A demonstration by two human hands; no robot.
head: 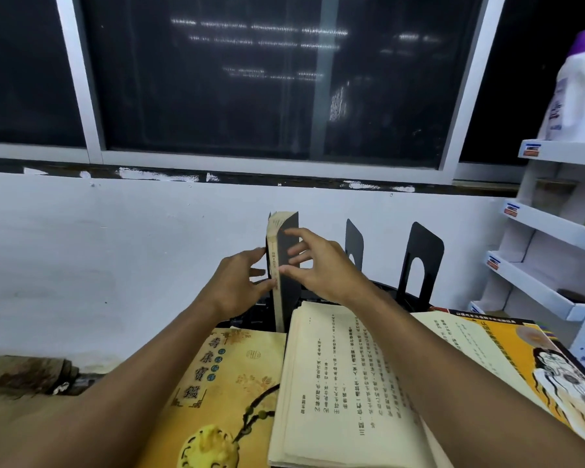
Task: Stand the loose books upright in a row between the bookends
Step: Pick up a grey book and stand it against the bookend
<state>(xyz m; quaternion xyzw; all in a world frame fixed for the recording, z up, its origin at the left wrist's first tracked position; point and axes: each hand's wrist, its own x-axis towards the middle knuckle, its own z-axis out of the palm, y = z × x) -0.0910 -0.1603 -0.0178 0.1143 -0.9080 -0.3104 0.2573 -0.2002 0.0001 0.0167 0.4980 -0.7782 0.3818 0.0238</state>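
Note:
A thin book with a dark cover and yellowed pages [289,275] stands upright near the wall, on a black base. My left hand [240,282] grips it from the left, thumb on its spine. My right hand [318,265] has its fingers spread, fingertips resting against the dark cover. Two black metal bookends [353,244] [421,261] stand to the right of the book, apart from it. A sliver of another black upright shows behind the book's left edge. Three loose books lie flat in front: a yellow one [223,383], a pale one showing printed text [338,383], an orange one [527,359].
A white wall and dark window run behind the books. A white tiered shelf [537,285] stands at the right, with a white bottle with a purple cap [578,96] on top. Rubble fills a gap [31,376] at the left by the wall.

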